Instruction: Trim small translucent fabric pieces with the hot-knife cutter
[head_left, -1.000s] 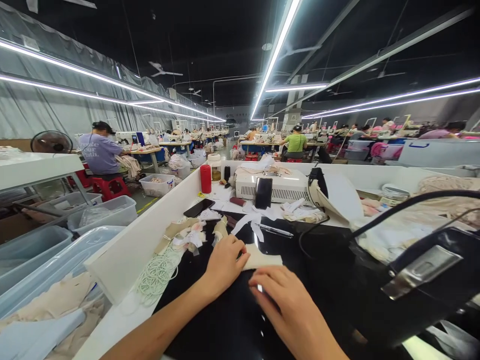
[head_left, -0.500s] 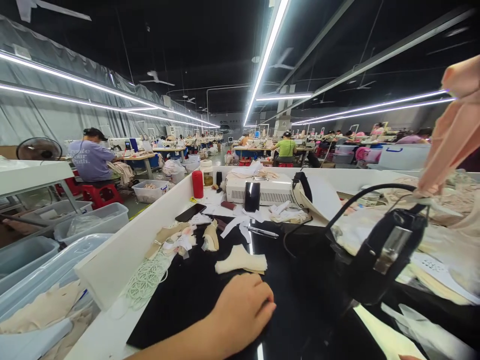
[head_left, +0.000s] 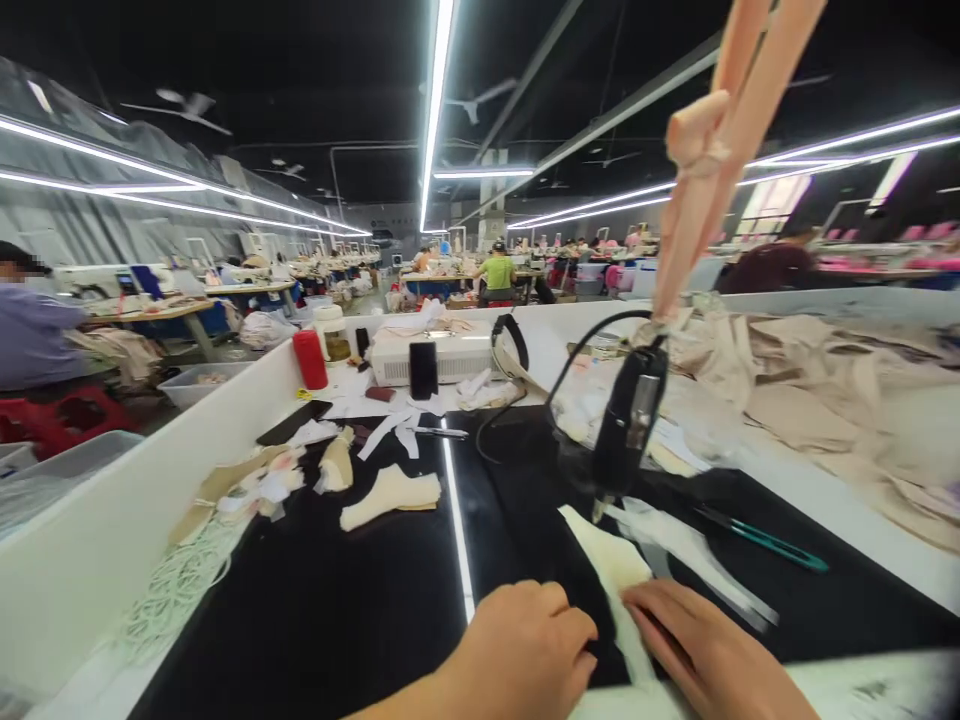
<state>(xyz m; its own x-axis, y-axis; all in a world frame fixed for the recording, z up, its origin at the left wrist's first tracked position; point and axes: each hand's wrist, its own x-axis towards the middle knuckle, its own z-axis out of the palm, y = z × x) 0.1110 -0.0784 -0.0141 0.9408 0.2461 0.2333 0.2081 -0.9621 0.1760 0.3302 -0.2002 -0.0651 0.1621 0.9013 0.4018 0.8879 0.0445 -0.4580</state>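
On the black work surface (head_left: 300, 620), my right hand (head_left: 709, 640) has its fingers together on the edge of a pale cream foam-like fabric piece (head_left: 607, 555). My left hand (head_left: 525, 640) is just left of that piece, its fingers curled; whether anything is inside them is hidden. Above the piece's far end hangs a black tool (head_left: 630, 410) with a metal tip pointing down, tied up by peach fabric strips (head_left: 694, 220). A translucent white strip (head_left: 694, 550) lies right of the piece. Farther left rests another cream piece (head_left: 390, 495).
A slim teal-handled tool (head_left: 780, 545) lies on the right, before a heap of beige fabric (head_left: 795, 390). Left are pale green cord (head_left: 180, 580) and scraps. At the back stand a red thread spool (head_left: 310, 360), a phone (head_left: 424, 370) and a white box (head_left: 465, 355). Other people sit beyond.
The view has turned right, and the hanging tool and teal-handled tool show more fully. My right hand has come into view on the cream piece. My left hand has moved close to it.
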